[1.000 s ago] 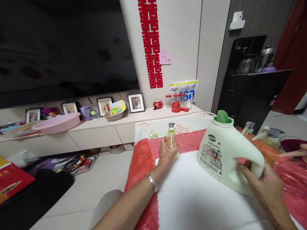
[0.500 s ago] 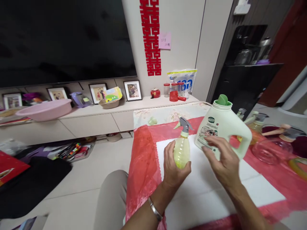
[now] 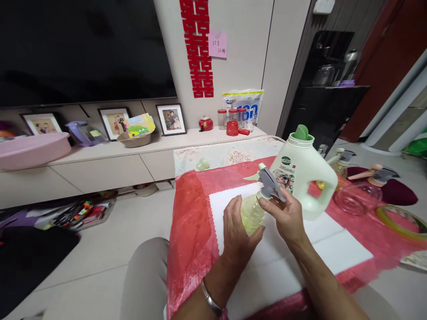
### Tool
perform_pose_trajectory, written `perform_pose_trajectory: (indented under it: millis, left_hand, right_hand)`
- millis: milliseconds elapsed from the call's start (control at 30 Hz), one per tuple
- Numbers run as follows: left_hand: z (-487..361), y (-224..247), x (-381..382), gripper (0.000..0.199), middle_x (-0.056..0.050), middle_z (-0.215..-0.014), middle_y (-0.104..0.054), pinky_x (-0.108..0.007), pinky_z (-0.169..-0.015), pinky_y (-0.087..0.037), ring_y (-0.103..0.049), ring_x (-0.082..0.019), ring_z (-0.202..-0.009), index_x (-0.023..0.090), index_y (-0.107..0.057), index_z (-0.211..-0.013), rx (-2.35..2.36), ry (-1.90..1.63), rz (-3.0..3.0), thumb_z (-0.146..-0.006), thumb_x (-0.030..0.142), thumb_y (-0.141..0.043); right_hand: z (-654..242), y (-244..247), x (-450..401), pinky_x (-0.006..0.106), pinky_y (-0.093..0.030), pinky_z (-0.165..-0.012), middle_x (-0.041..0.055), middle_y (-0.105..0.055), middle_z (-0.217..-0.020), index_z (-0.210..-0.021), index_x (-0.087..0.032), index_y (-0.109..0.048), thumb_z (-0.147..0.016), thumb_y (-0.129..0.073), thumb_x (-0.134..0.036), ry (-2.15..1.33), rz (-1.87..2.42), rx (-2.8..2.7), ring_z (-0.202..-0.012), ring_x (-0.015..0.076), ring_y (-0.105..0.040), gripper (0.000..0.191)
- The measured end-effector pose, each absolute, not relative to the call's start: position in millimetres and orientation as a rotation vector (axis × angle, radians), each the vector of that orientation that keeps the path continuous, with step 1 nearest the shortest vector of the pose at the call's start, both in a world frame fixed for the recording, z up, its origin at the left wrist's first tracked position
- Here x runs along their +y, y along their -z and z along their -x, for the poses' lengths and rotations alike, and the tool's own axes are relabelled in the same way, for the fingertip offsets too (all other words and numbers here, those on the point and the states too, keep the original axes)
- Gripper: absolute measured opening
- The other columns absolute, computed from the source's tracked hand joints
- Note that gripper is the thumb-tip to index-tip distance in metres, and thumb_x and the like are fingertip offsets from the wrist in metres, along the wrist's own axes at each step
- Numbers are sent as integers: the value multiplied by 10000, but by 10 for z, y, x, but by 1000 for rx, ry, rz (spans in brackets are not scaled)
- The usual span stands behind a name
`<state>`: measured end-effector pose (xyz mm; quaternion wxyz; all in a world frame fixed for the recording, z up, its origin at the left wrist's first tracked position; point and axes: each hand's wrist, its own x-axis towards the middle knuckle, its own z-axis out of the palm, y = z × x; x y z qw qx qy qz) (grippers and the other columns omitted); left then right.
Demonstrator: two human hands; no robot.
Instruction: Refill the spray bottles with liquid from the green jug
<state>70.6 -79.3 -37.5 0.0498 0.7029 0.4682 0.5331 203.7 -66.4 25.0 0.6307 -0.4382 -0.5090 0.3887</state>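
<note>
My left hand (image 3: 237, 226) is wrapped round the clear body of a spray bottle (image 3: 252, 214) with yellowish liquid in it. The bottle leans to the right. At its neck, the fingers of my right hand (image 3: 287, 214) grip the grey spray head (image 3: 267, 181). Just behind my right hand stands a large pale green jug (image 3: 308, 166) with a green cap (image 3: 301, 132) sitting tilted in its mouth. Under my hands lies a white sheet (image 3: 276, 271) on a red plastic cover (image 3: 191, 209).
On the right are a pink transparent spray bottle (image 3: 358, 198), a roll of yellow tape (image 3: 402, 222) and a smaller spray bottle (image 3: 340, 164). A low cabinet (image 3: 103, 173) along the wall bears photo frames, a pink basin (image 3: 36, 149) and red-lidded jars (image 3: 222, 119).
My right hand has moved left from in front of the jug and taken hold of the spray head. The bottle has tilted to the right. The camera view has shifted.
</note>
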Motion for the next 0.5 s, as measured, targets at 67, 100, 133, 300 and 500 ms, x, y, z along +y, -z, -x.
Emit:
perform_pose_trajectory:
  millis: [67,100,133,300,500]
  left_hand:
    - [-709,377,-784,895,-164,-1302,-555,-508,-1051,-492,-555,-333,-1224,206,-296,-1438,1458,-1582,-2082,-668,197,-752]
    - [-709,375,-780,883,-152,-1271,-572,-496,-1041,-500,-572,-326,-1195,209,-317,-1419,1447,-1573,-2068,-651,189,-753]
    - [-710,372,-776,871,-142,-1247,-584,-483,-1032,-506,-584,-317,-1172,212,-335,-1403,1424,-1572,-2054,-637,179,-749]
    - [-731,377,-767,868,-115,-1223,-594,-440,-1015,-517,-602,-296,-1145,220,-364,-1378,1303,-1535,-1936,-595,162,-732]
    - [-741,407,-752,873,-109,-1211,-588,-480,-996,-524,-597,-300,-1134,220,-377,-1362,1303,-1531,-1878,-571,155,-739]
  right_hand:
    - [-2030,-242,-658,255,-533,-784,42,-634,-926,-961,-156,-643,-696,-830,-390,-923,987,-1165,-850,140,-588,400]
    - [-2035,-235,-649,251,-529,-773,36,-628,-910,-952,-156,-643,-690,-835,-383,-948,973,-1168,-836,135,-583,396]
    - [-2046,-227,-637,249,-525,-763,35,-628,-916,-951,-158,-645,-692,-834,-379,-977,957,-1173,-830,133,-583,390]
    - [-2111,-191,-571,301,-533,-815,74,-657,-1056,-1059,-176,-670,-737,-800,-405,-1128,872,-1214,-911,175,-621,416]
    - [-2047,-185,-532,347,-518,-941,107,-628,-1228,-1190,-190,-644,-769,-776,-434,-1126,818,-1210,-1089,216,-611,505]
